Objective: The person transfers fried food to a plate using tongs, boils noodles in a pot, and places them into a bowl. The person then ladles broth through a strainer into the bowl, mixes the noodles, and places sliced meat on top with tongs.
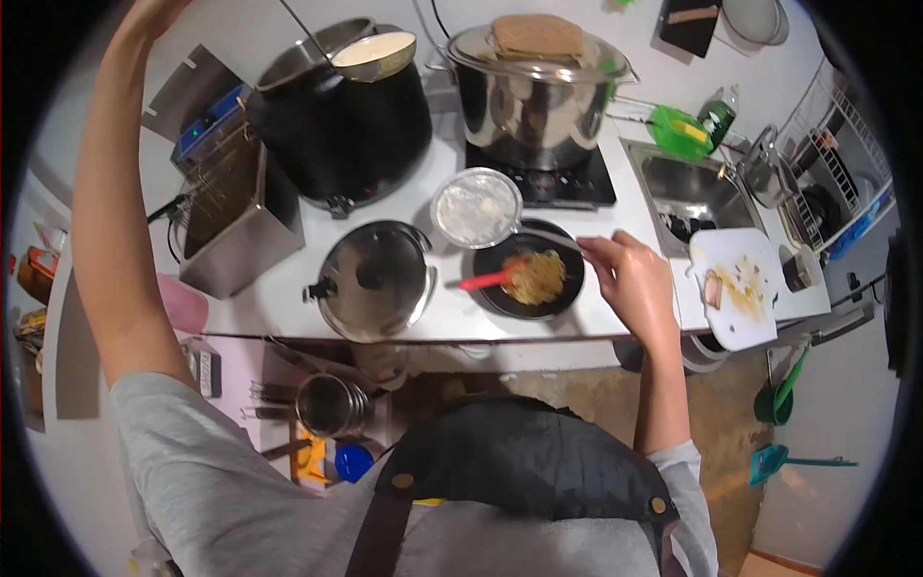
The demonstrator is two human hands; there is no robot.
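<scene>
My right hand is closed on the handle of a round strainer. Something whitish fills the strainer's bowl, held above the counter left of a black pan. Noodle-like yellow food lies in that pan with a red utensil. My left arm reaches up; only the edge of my left hand shows, its fingers out of frame. A ladle full of pale creamy liquid hangs over the rim of a big dark pot; its handle runs out of the top of the view.
A pot lid lies on the white counter beside a deep steel fryer-like box. Behind, a large lidded steel pot stands on a black cooktop. Rightward are a sink and a stained white cutting board.
</scene>
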